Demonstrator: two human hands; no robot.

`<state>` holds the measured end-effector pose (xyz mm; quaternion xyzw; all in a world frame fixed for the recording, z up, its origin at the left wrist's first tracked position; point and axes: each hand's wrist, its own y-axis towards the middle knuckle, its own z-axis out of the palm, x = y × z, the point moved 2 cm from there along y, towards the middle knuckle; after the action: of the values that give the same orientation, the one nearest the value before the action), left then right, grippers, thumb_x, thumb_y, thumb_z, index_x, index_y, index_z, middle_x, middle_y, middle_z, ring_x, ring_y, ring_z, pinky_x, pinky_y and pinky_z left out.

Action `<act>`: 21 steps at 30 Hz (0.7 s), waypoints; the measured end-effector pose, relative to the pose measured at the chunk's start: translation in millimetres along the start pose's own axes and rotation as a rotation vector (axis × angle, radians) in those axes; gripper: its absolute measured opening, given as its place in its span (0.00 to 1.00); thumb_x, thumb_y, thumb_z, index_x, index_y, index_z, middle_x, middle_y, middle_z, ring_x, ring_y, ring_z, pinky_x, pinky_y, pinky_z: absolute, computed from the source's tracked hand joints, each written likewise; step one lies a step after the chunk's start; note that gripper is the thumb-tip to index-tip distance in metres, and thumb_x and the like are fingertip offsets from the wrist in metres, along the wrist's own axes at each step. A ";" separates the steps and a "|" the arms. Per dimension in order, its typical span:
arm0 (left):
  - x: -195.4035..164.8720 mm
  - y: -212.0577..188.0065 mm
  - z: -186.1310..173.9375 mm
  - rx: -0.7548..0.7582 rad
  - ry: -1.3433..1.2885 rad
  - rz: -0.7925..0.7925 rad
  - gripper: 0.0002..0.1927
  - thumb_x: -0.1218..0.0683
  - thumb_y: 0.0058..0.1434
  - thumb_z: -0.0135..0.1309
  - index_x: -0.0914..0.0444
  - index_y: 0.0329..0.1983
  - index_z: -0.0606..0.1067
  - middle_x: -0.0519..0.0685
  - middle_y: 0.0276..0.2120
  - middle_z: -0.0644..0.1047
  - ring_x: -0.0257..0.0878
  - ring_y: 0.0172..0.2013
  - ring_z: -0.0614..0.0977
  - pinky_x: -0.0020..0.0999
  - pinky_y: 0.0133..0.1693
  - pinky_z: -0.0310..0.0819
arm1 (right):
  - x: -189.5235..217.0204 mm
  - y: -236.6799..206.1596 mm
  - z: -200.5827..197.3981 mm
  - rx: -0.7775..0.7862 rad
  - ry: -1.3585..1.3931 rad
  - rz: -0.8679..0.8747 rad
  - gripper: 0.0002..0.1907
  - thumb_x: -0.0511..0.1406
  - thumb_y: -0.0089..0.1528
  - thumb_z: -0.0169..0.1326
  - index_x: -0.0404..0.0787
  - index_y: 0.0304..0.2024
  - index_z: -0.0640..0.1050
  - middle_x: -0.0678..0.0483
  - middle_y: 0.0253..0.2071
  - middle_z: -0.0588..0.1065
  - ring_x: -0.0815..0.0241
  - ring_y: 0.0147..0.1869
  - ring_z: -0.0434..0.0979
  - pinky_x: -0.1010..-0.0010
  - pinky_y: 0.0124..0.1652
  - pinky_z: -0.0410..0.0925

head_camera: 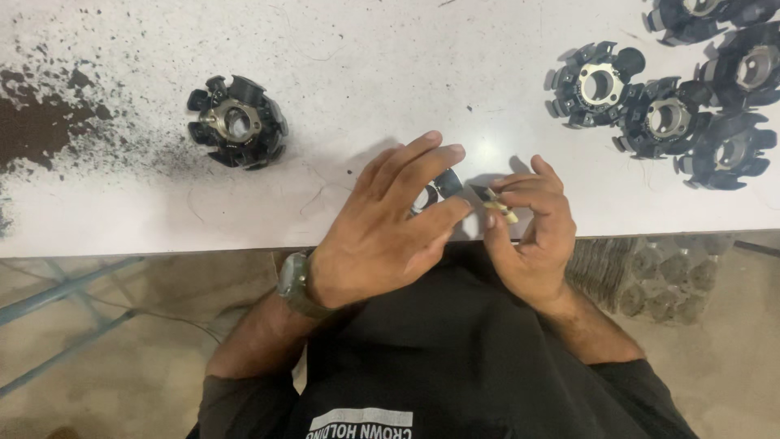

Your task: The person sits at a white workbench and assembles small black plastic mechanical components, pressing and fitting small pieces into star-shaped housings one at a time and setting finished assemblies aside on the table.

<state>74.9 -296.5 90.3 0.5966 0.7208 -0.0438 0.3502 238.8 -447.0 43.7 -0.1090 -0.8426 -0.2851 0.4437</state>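
Both hands at the table's near edge, over my lap. My left hand [388, 223] is curled over a dark toothed core [435, 193]; most of it is hidden under my fingers, only a bit of ring and a black tooth show, so I hold it, though how firmly I cannot tell. My right hand [532, 232] pinches a small pale-and-dark clip piece [492, 202] between thumb and fingertips, narrow grip, tip just beside the core. Step in hand, as I judge it: fitting this piece onto the core. Next move calls for lining the tip up with a slot and pressing straight in while my left steadies the part. Watch [294, 284] on my left wrist. Farther out, white table [406, 73], scuffed, with dark powder [49, 122] spread at the left end. A single black core [236, 122] sits apart, left of centre. At the far right, a cluster of like cores [674, 106], touching one another. Below the edge: bare floor, blue frame legs [65, 293] left, a clear bag of parts [650, 276] right.
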 end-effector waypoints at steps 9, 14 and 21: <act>4.6 -8.6 28.8 -0.090 0.056 -0.329 0.12 0.56 0.60 0.63 0.62 0.44 0.75 0.53 0.60 0.72 0.51 0.60 0.75 0.49 0.58 0.69 | 11.9 2.3 21.2 0.072 -0.238 -0.132 0.14 0.28 0.60 0.63 0.38 0.45 0.73 0.49 0.43 0.77 0.49 0.52 0.77 0.43 0.71 0.59; 7.4 -17.3 27.6 -0.202 0.002 -0.293 0.09 0.57 0.62 0.63 0.61 0.44 0.77 0.51 0.60 0.73 0.50 0.58 0.75 0.45 0.58 0.71 | 15.9 4.7 24.1 0.071 -0.312 -0.185 0.15 0.27 0.59 0.64 0.39 0.46 0.74 0.49 0.42 0.76 0.50 0.51 0.78 0.43 0.71 0.59; 8.4 -15.5 32.0 -0.196 -0.014 -0.260 0.08 0.59 0.56 0.62 0.60 0.37 0.75 0.53 0.58 0.71 0.52 0.63 0.72 0.51 0.64 0.65 | 21.1 10.2 22.7 0.118 -0.316 -0.143 0.15 0.27 0.57 0.65 0.40 0.44 0.76 0.52 0.39 0.76 0.52 0.46 0.78 0.46 0.72 0.61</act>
<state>75.2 -309.3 56.1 0.4609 0.7902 -0.0221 0.4032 215.4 -427.1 54.6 -0.0663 -0.9227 -0.2453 0.2900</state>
